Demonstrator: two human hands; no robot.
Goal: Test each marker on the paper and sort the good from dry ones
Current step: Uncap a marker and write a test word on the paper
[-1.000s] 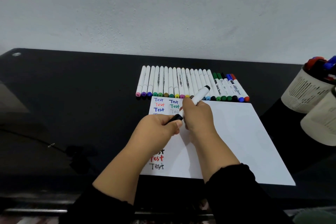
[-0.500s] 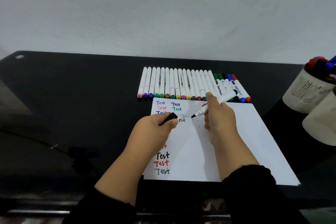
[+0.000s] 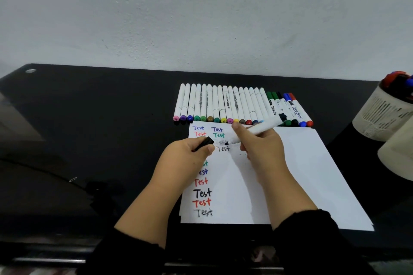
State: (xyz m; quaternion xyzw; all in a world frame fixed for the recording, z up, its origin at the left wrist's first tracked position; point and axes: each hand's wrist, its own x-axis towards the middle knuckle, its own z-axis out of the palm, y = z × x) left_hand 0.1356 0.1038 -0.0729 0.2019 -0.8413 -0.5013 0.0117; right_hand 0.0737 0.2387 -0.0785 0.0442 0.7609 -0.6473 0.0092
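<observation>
Over the paper (image 3: 301, 174), right hand (image 3: 259, 143) grips the marker (image 3: 257, 128); left hand (image 3: 187, 154) pinches its cap (image 3: 204, 143)

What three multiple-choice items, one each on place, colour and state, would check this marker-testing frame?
1. Where does the row of markers lie?
A. beyond the paper's far edge
B. on the paper
C. in a cup

2. What colour is the cap in the left hand?
A. red
B. black
C. green

3. The marker in the right hand is:
A. capped
B. uncapped, tip at the paper
C. lying on the table

Answers: 1 A, the row sits on the dark table past the sheet; 2 B, a black cap pinched in the fingers; 3 B, bare black tip by the written words.
</observation>
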